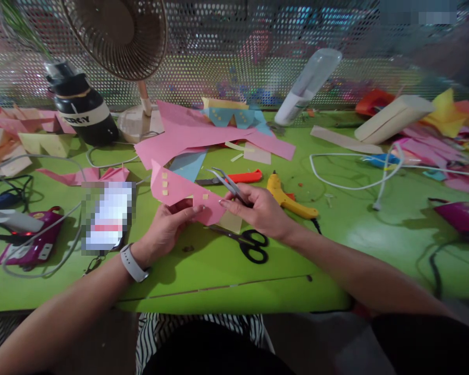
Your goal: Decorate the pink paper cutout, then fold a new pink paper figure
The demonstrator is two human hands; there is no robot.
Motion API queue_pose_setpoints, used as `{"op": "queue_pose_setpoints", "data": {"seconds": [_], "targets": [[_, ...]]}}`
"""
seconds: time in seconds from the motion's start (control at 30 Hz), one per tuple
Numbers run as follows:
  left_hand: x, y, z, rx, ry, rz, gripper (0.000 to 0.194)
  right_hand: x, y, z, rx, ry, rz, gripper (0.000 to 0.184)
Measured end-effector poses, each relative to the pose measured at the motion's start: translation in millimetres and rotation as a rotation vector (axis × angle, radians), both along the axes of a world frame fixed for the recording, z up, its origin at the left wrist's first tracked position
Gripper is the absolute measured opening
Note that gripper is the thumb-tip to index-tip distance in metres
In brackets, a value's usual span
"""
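A cut piece of pink paper [175, 188] with several small yellow squares on it is held up over the green table. My left hand [172, 221] pinches its lower edge between thumb and fingers. In my right hand [263, 211] is a pair of metal tweezers [229, 181], tips pointing up and left, while the thumb and fingertips touch the paper's right end. Below the paper lie black-handled scissors [254, 246], blades partly hidden. Just beyond my hands rest an orange utility knife [244, 177] and a yellow glue gun [289, 199].
Larger pink paper [195, 127] and a blue paper piece [229, 117] lie farther back. A phone [109, 216] is on the left, near a black bottle [86, 107] and a fan [119, 31]. White cable [336, 183], a cardboard tube [394, 119] and a tilted clear bottle [308, 86] occupy the right.
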State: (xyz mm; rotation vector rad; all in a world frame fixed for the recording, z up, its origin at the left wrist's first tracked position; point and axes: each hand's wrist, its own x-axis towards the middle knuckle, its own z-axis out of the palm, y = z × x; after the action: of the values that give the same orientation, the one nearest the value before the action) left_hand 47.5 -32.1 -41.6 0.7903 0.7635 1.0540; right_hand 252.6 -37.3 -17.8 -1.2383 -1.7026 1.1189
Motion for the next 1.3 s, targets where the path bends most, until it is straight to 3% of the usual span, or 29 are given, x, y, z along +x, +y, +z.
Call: {"op": "queue_pose_setpoints", "data": {"seconds": [0.17, 0.33, 0.5, 0.63, 0.73, 0.8, 0.9, 1.0, 1.13, 1.2, 1.3], "targets": [[-3.1, 5.4, 0.4, -0.05, 0.015, 0.072, 0.026, 16.3, 10.8, 2.9, 0.1, -0.305, -0.053, 0.04], [-6.4, 12.9, 1.1, -0.065, -0.014, 0.168, 0.026, 34.0, 23.6, 0.1, 0.22, -0.722, -0.025, 0.025], [-5.5, 13.5, 2.9, -0.026, -0.018, 0.171, 0.027, 80.3, 31.7, 22.6, 0.449, -0.923, -0.144, 0.026], [-5.1, 13.6, 4.7, -0.057, -0.014, 0.21, 0.026, 119.1, 29.3, 32.3, 0.278, -1.137, -0.04, 0.029], [-5.6, 13.4, 5.8, -0.083, -0.011, 0.224, 0.025, 126.6, 25.6, 17.8, 0.186, -1.241, 0.02, 0.021], [-6.3, 13.0, 5.9, -0.09, -0.014, 0.225, 0.025, 126.0, 24.8, 5.2, 0.205, -1.269, 0.033, 0.014], [-7.5, 11.9, 5.1, -0.094, -0.011, 0.212, 0.025, 128.8, 27.0, -5.7, 0.254, -1.24, 0.035, 0.023], [-7.8, 10.4, 4.3, -0.101, -0.001, 0.189, 0.028, 142.5, 30.3, -4.9, 0.262, -1.179, -0.002, 0.031], [-7.1, 7.8, 4.4, -0.083, 0.0, 0.136, 0.032, 162.5, 30.1, 4.3, 0.269, -1.039, -0.182, 0.038], [-6.8, 6.8, 4.2, -0.08, 0.004, 0.109, 0.033, 158.4, 25.7, 9.6, 0.357, -0.819, -0.275, 0.046], [-6.8, 6.3, 2.5, -0.089, 0.009, 0.094, 0.032, 126.4, 12.2, 16.1, 0.412, -0.26, -0.294, 0.043]]}}
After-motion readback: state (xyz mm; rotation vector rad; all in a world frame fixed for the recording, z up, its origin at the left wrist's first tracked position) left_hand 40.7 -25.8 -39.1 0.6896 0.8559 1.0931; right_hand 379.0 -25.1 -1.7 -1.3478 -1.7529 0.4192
